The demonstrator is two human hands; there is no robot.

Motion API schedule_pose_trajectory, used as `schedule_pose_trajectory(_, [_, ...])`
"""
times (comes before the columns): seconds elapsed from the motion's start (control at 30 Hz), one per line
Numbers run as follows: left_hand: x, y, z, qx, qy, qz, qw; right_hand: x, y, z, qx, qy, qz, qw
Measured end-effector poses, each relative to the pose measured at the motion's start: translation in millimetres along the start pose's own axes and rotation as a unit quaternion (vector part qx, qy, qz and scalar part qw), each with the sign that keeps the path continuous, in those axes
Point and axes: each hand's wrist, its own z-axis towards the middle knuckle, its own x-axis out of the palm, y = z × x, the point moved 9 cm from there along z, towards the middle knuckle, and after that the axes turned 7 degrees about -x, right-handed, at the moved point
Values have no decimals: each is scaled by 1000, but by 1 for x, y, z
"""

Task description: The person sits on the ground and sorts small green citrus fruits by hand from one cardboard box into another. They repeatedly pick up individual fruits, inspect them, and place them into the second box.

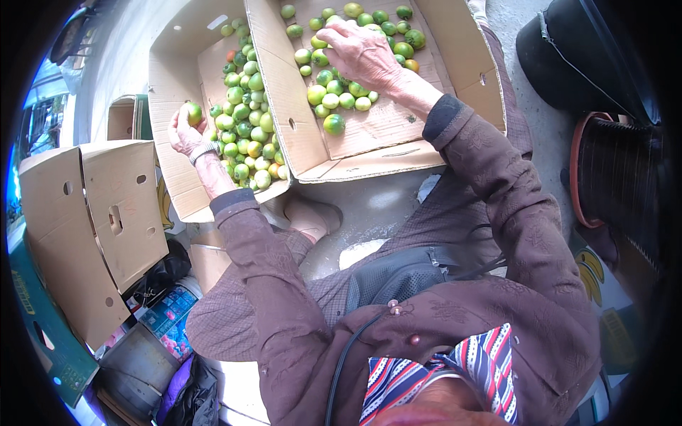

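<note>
Two cardboard boxes stand side by side before me, the left box and the right box. My left hand, with a banded watch or bracelet at its wrist, holds a green tomato by the left box's outer wall. Beside it lies a dense heap of mostly green tomatoes, a few turning orange. In the right box my right hand reaches over looser green tomatoes. Its fingers are curled, and whether they grip a tomato is unclear. One larger green tomato sits apart near the front.
A black bucket stands at the right, above a dark ribbed container with a reddish rim. More cardboard boxes and a green carton are at the left. My foot rests on the floor below the boxes.
</note>
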Motion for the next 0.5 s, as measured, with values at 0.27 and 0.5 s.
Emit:
schedule_pose_trajectory(0.27, [161,-30,-173,-36,528,-107,842,-20,48,3,-40,-66,169,983])
schedule_pose_trajectory(0.5, [176,-21,-186,2,546,-7,838,-25,45,8,-62,-92,133,985])
